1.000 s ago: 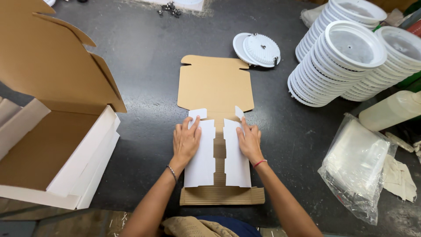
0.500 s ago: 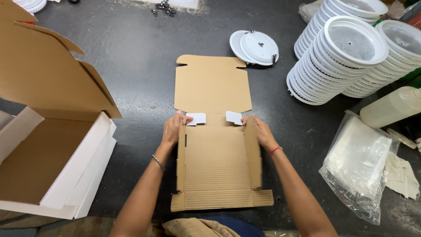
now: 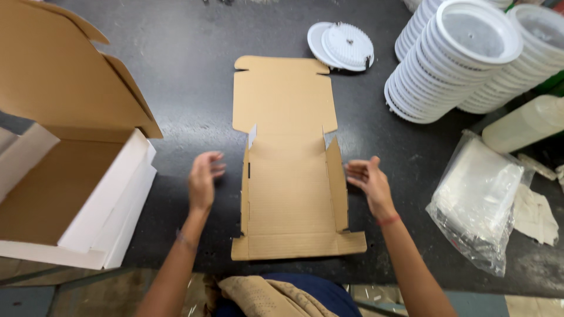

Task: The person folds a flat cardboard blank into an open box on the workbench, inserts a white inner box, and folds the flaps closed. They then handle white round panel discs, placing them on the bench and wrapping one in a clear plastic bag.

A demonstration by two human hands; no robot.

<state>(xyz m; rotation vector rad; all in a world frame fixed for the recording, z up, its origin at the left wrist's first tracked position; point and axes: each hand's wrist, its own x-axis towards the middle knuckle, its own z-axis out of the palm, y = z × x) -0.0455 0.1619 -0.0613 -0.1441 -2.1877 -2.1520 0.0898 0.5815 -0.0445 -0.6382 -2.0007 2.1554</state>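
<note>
Corrugated brown box blank (image 3: 291, 176) lies flat, side flaps raised, between left hand (image 3: 204, 179) and right hand (image 3: 369, 183), each grip open.

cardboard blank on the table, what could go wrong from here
Both the left hand and the right hand are off the cardboard blank, so its half-raised side flaps may flop flat or spring unevenly. The stack of white discs leans close on the right; a wide elbow swing could topple it. The plastic bag lies near the right forearm and could get dragged.
</note>
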